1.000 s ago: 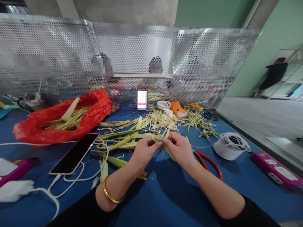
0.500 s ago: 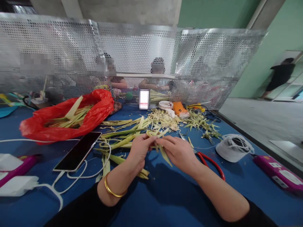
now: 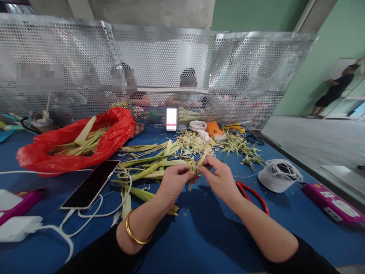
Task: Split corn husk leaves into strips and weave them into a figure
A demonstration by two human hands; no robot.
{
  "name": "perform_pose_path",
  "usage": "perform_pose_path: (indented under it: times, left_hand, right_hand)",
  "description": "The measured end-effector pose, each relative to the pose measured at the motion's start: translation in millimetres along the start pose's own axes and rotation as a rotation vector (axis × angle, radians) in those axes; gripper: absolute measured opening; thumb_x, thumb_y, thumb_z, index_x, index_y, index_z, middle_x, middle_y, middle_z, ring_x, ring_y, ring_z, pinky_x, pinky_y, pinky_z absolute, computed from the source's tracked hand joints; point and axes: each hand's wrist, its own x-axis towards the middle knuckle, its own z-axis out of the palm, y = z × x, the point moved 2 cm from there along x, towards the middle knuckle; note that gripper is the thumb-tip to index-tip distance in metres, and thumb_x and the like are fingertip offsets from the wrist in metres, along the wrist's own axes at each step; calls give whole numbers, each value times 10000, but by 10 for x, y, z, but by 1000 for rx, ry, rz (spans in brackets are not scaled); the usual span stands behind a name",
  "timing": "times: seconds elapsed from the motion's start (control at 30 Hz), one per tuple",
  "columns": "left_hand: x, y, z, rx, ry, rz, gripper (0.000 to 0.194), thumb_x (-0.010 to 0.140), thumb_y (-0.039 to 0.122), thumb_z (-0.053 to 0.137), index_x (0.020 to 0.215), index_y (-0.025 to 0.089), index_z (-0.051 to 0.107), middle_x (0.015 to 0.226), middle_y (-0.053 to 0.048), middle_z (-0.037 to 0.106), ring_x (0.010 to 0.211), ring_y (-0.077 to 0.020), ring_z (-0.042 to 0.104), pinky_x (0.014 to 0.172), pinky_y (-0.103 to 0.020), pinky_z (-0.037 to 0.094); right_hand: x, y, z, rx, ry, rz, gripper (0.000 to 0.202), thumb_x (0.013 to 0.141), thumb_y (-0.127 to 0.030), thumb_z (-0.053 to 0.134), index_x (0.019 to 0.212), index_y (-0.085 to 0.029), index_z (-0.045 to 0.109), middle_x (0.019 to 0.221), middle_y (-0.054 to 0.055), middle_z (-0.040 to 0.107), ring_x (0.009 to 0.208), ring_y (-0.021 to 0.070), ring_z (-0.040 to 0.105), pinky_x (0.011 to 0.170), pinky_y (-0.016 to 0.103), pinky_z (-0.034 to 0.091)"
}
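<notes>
My left hand (image 3: 177,182) is closed, pinching a small folded piece of pale green leaf strip (image 3: 192,166) above the blue table. From the other side my right hand (image 3: 217,176) pinches an end of the same leaf strip between thumb and forefinger. The fingertips of both hands almost meet there and partly cover the piece. Long leaf strips (image 3: 148,170) lie behind and left of my left hand. Beyond the hands is a heap of pale leaf scraps (image 3: 196,144). Red-handled scissors (image 3: 254,196) rest beside my right forearm, their blades hidden behind my hand.
A red plastic bag (image 3: 37,156) with more strips stands at left, near a phone (image 3: 91,185) and white cables (image 3: 64,234). On the right are a white string roll (image 3: 278,179) and a purple power strip (image 3: 332,203). A perforated screen (image 3: 159,53) borders the far edge; people sit behind it.
My right hand has drawn the strip's loose end upward; before, it pointed down toward me. The piece now looks more tightly folded. The view has shifted slightly, and the person at far right has turned.
</notes>
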Motion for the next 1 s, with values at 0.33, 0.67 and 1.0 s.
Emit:
perform_pose_path:
  times: [0.33,0.67,1.0]
  left_hand:
    - [-10,-38,11,53,58,-24,206,625,281,771,777,143,751,686,-32,709,600,-123,605,602,-222,462]
    - [44,-43,-84,-118,133,-85,231,598,312,782,709,123,705,685,-58,701,594,-114,609,522,-191,388]
    - [66,-110,-105,-129,192,-12,190,609,291,768,674,138,677,574,30,601,482,-56,458,490,-188,357]
  right_hand:
    - [-9,63,62,28,25,178,164,827,-292,574,694,-201,544,630,-31,558,595,130,506,569,242,382]
    - [-3,-103,-76,-510,71,-485,141,909,-214,544,844,-205,669,850,34,686,824,180,592,812,333,366]
    - [-123,-136,108,-189,-160,-218,221,923,-247,482,852,-199,686,828,51,675,787,180,595,720,303,398]
